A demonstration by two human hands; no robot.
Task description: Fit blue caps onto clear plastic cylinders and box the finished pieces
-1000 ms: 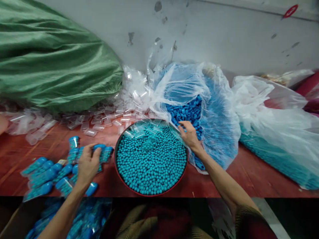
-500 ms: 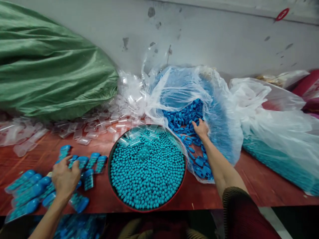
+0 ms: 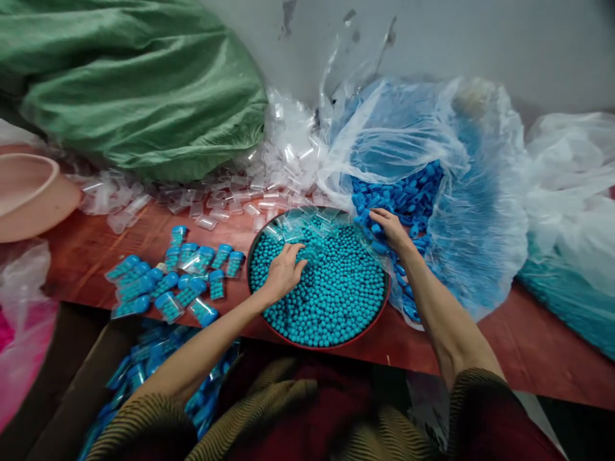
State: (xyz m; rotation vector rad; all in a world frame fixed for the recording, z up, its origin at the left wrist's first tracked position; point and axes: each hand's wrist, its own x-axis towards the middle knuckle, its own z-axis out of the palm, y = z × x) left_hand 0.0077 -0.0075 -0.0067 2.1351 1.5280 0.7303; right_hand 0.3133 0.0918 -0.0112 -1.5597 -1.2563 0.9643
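Observation:
A round basin (image 3: 321,347) holds many turquoise beads (image 3: 331,294), with a few clear plastic containers (image 3: 300,223) lying on them at the back. My left hand (image 3: 283,272) hovers over the beads, fingers stretched and thumb apart, with nothing visible in it. To the right, a pile of blue caps (image 3: 403,195) spills from a clear plastic bag (image 3: 480,211). At the pile's near left edge my right hand (image 3: 391,230) has its fingertips closed on a blue cap (image 3: 373,225). Bead-filled containers with blue caps (image 3: 192,291) lie left of the basin.
Many clear containers (image 3: 288,163) are heaped behind the basin, beside a large green sack (image 3: 158,96). A pale pink tub (image 3: 33,198) stands at the far left. More filled containers (image 3: 139,365) lie below the table's edge. Another bag of turquoise beads (image 3: 562,307) sits at the right.
My left hand has moved right, from the filled containers to above the basin. My right hand has shifted to the cap pile's left edge and closed on a cap. The view has shifted.

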